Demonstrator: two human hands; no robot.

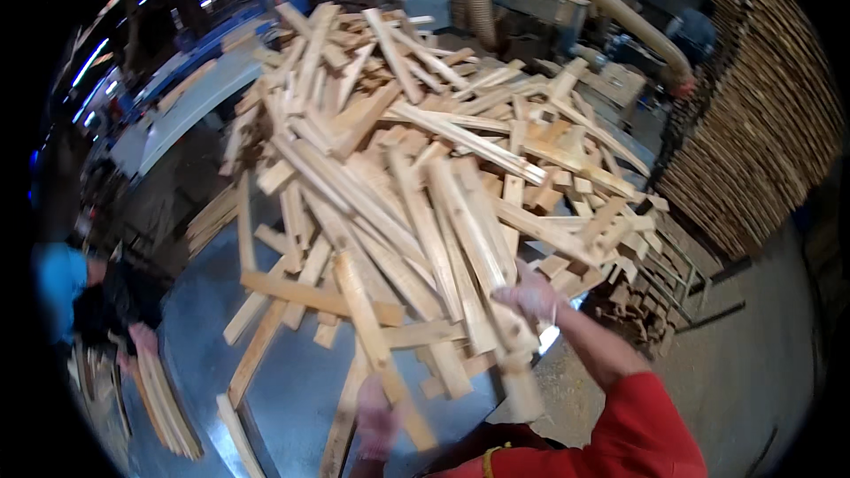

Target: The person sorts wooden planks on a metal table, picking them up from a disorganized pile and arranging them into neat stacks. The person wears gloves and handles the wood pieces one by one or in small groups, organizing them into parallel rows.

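A large heap of pale wooden slats (416,212) covers a smooth metal table (199,319). My right hand (529,295) is at the heap's near right side, closed over the edge of a long wooden slat (474,230) that points toward me. My left hand (379,416) is low at the table's near edge, beside another long slat (363,310) lying at a slant. Motion smears its fingers, so whether it grips that slat cannot be made out. A slat (319,296) lies crosswise under the slanted one.
At the left, another person's hand (143,338) is at a bundle of slats (164,398). A tall stack of boards (761,115) stands at the right, near a metal rack (677,274) beside short offcuts (633,310). A ribbed hose (611,4) arches behind the heap.
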